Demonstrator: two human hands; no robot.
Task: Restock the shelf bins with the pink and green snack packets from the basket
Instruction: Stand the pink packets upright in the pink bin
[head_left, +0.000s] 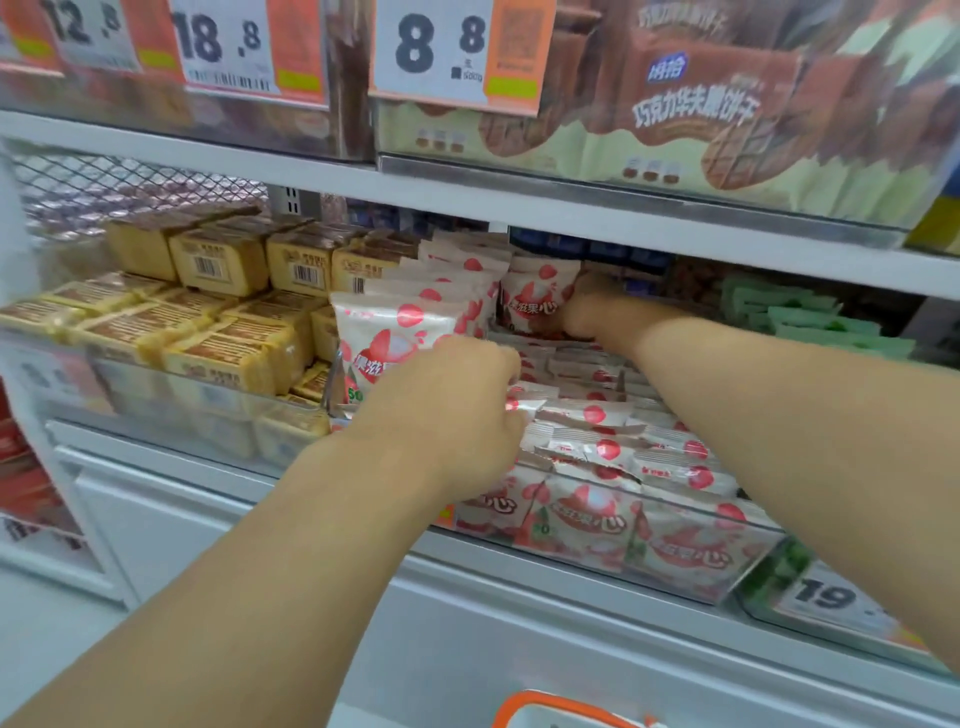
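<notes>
Presently both bare arms reach into the middle shelf's clear plastic bin, which is filled with pink-and-white strawberry snack packets. The left hand sits at the front left of that bin, knuckles up, fingers curled down among the packets lying flat there; whether they actually pinch one cannot be told, as the fingertips are hidden. Just left of it an upright row of the same packets stands along the bin's left side. The right hand is deeper in, at the back of the bin, fist-like, fingers curled against an upright pink packet; the grip itself is not visible, so its hold cannot be confirmed.

Green snack packets lie stacked in the neighbouring bin to the right, partly hidden behind the right forearm. Yellow biscuit packs fill the bin to the left. Above, the upper shelf carries chocolate wafer boxes and orange-and-white price tags. At the bottom edge, an orange basket rim shows.
</notes>
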